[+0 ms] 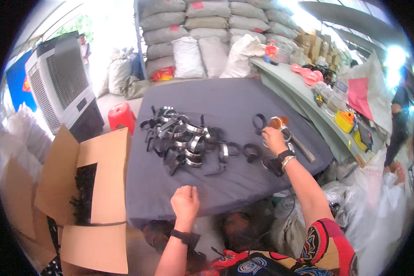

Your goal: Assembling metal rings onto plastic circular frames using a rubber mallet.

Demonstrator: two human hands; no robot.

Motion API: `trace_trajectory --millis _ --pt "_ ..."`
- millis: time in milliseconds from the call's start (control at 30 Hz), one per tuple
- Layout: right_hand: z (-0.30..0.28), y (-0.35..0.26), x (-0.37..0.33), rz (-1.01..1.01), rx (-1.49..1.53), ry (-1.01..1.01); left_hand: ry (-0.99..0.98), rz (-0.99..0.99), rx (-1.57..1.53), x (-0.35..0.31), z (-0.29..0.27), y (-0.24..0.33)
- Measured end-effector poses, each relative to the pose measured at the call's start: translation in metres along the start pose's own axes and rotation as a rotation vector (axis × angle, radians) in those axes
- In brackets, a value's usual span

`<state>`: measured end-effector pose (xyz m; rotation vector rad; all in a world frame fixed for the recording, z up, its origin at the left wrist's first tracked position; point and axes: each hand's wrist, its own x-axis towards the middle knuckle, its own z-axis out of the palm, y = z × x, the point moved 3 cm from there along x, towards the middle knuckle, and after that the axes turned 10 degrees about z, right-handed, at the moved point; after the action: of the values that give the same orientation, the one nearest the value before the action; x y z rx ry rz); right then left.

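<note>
My left hand is closed in a fist above the near edge of the grey cloth-covered table; nothing shows in it. On the table's right side, my right hand has its fingers curled down among loose rings; what they grip, if anything, is hidden. Just beyond those fingers lies an amber-brown round piece, and beside the hand a silver metal bar. A black ring stands to the hand's left. Mid-table lies a heap of black and silver band rings, with another black ring nearer the right hand.
An open cardboard box with black contents stands at the table's left. Behind it are a red stool and a large air cooler. A side bench holds pink items and yellow tape. Stacked sacks line the back.
</note>
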<state>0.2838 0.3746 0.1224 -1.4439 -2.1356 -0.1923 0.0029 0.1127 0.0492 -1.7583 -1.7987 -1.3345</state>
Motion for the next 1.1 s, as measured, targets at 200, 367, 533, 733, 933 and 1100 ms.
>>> trace_trajectory --millis 200,367,533,733,933,1100 --pt "-0.048 -0.094 -0.104 0.287 1.212 -0.153 -0.079 -0.08 -0.143 -0.008 -0.01 -0.008" --pt "-0.071 -0.146 -0.183 -0.153 1.094 -0.279 -0.344 -0.528 -1.378 -0.017 0.004 0.081" --pt "-0.115 -0.062 -0.142 0.126 0.297 0.291 -0.149 -0.833 -1.462 -0.016 0.004 0.088" --pt "-0.051 0.062 -0.101 0.486 -0.173 0.097 -0.276 -0.812 -1.317 -0.048 0.004 0.047" --pt "-0.001 0.141 -0.096 0.521 -0.046 0.229 -0.031 -0.792 -1.208 -0.066 -0.018 0.025" --pt "-0.03 0.051 -0.09 0.254 -0.036 0.188 0.033 -0.769 -1.064 -0.085 -0.025 -0.002"
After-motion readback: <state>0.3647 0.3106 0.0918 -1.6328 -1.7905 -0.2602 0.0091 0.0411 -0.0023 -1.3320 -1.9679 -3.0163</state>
